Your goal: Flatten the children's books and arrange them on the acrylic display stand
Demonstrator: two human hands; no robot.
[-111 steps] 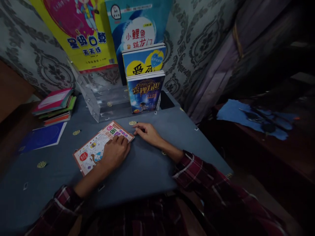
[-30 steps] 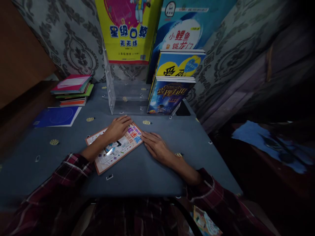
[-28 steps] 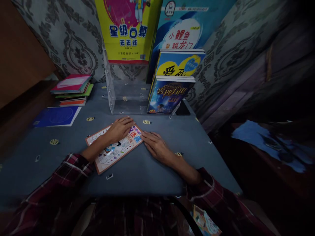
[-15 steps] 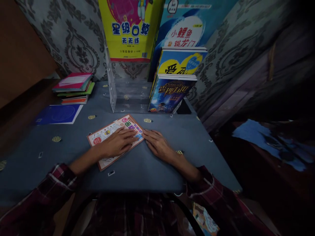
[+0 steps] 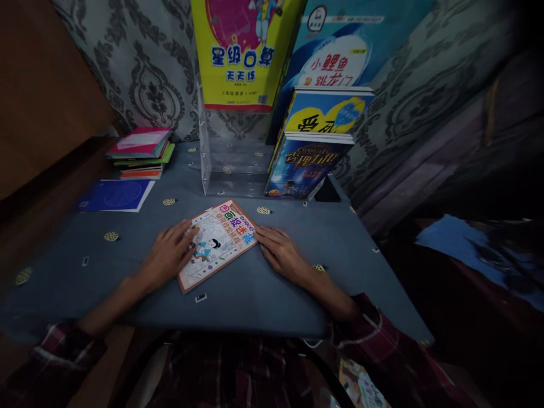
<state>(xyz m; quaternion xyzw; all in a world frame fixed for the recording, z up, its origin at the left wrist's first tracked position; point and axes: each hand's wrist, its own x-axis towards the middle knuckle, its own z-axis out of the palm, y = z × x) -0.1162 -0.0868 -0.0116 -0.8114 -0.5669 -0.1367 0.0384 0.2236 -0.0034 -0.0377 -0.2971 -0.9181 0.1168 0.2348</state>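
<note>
A thin picture book [image 5: 225, 241] with an orange-brown border and a drawn figure on its cover lies slanted on the desk in front of me. My left hand [image 5: 170, 248] rests over the book's left edge, fingers stretched out and covering that side of the cover. At the opposite corner, my right hand [image 5: 278, 252] lies flat with its fingertips touching the book's right edge. Neither hand is wrapped around anything.
Behind the book stands a clear acrylic rack [image 5: 232, 184] with upright books, a blue one [image 5: 304, 167] in front. To the left are a stack of books [image 5: 142, 150] and a blue booklet [image 5: 117, 195]. The patterned grey desk cloth [image 5: 238, 311] ends near my body.
My left hand has slid left across the cover to the book's left edge, uncovering the drawn figure. My right hand stays at the right corner. The view has shifted slightly.
</note>
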